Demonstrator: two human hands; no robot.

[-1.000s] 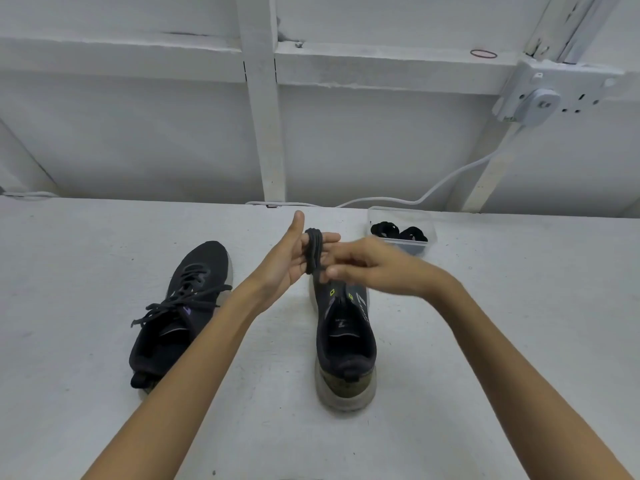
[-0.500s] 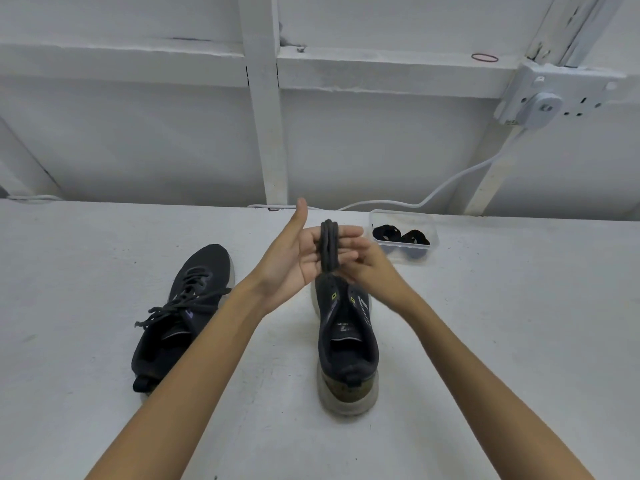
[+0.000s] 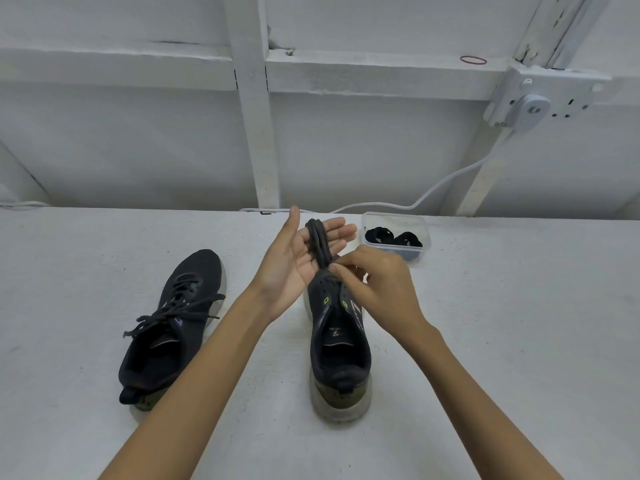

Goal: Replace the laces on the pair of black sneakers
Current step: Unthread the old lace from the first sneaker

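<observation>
Two black sneakers stand on the white table. The left sneaker point(image 3: 173, 320) still carries a loosened black lace. The right sneaker point(image 3: 337, 344) has bare eyelets. Above its toe, my left hand point(image 3: 294, 258) is held palm up with straight fingers, and a black lace point(image 3: 320, 244) is wound in several loops around those fingers. My right hand point(image 3: 377, 285) pinches the lower end of that wound lace beside the left palm.
A clear plastic tub point(image 3: 396, 237) with two coiled black laces sits at the back right of the table. Behind it a white cable point(image 3: 433, 188) runs up the wall to a socket block point(image 3: 540, 102). A white wall stands close behind the table.
My right hand dropped from beside the loops to their lower end. The left fingers straightened out, and the wound lace sits a little lower over the right sneaker.
</observation>
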